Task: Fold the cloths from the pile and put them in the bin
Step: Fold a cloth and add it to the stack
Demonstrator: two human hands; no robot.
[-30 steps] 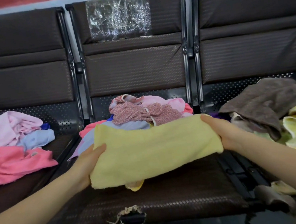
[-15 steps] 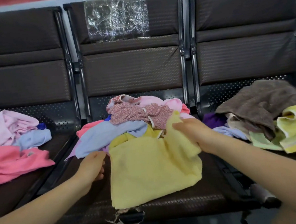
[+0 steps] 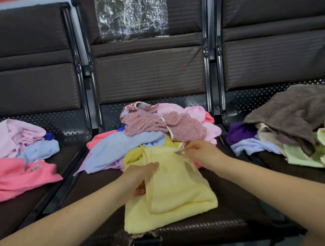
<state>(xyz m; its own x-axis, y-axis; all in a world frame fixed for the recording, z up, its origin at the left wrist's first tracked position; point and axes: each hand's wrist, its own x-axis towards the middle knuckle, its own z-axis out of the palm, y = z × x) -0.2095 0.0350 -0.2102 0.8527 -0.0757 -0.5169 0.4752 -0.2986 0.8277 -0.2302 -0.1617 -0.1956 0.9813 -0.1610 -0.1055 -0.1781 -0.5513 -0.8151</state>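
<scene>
- So I've got the yellow cloth lying on the middle seat, right in front of the pile, its far edge touching the pile's nearest cloths.
- My left hand is on the cloth's left side, fingers curled around the edge of the upper layer. Looks like it's gripping that fold, though the thumb is tucked out of sight.
- My right hand is pinching the cloth's far-right corner, right up against the pile.
- Looks like I'm mid-fold, halfway at best. No bin in view anywhere, so that part hasn't started.
- What worries me: the corner I'm pinching sits next to a white trim off the patterned pink cloth. Pull carelessly and I'd drag that along too.
- Also the layers aren't lined up; the upper one sits skewed on the lower, so pressing down now bakes in a crooked fold.
- The cloth's near edge hangs by the torn seat front, which could snag the terry.
</scene>
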